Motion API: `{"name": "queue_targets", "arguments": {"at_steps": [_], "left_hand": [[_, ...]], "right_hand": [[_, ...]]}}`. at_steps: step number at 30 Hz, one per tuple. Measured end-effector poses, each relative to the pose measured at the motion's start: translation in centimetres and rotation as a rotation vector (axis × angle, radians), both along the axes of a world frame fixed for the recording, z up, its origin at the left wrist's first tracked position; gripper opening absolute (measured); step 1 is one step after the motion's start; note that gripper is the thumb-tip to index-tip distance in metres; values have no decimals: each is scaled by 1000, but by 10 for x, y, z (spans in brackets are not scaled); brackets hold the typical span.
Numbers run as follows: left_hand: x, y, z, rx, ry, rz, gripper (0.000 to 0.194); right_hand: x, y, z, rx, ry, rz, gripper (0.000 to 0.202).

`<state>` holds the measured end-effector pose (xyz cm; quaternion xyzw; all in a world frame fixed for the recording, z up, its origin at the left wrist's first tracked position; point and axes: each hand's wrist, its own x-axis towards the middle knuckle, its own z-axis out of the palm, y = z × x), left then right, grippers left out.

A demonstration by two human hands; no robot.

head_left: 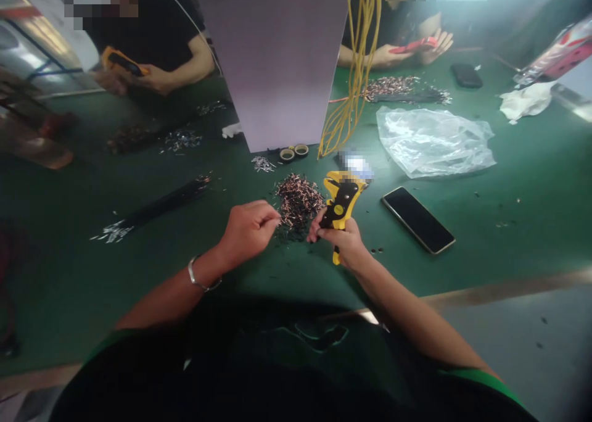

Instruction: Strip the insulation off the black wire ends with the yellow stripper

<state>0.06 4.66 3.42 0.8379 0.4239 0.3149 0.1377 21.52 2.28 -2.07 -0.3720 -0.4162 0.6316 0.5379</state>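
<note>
My right hand (345,240) is closed round the handles of a yellow and black wire stripper (341,203), whose head points up and away from me. Just left of it lies a heap of short copper-ended wire pieces (298,200) on the green table. My left hand (250,227) is at the heap's left edge, thumb and fingers pinched together; whatever sits between the fingertips is too small to make out. Farther left rests a bundle of black wires (161,206) with bare silvery ends.
A phone (419,219) lies to the right, below a clear plastic bag (435,141). Yellow wires (351,70) hang beside a pale upright panel (282,58). Tape rolls (294,153) sit at its foot. Two people work across the green table (509,243), each holding a tool.
</note>
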Motion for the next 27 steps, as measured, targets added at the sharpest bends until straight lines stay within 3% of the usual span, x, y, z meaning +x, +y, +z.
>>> {"name": "queue_targets", "arguments": {"at_steps": [6, 12, 18, 27], "left_hand": [[3, 1, 2, -74, -160, 178, 12], [8, -2, -5, -78, -196, 186, 15], [10, -2, -6, -73, -232, 204, 16], [19, -1, -24, 60, -177, 283, 16]], "right_hand": [[-3, 1, 4, 9, -43, 39, 23], [-5, 0, 6, -42, -65, 50, 24], [-10, -1, -7, -77, -71, 65, 33], [-15, -5, -11, -85, -85, 157, 40]]}}
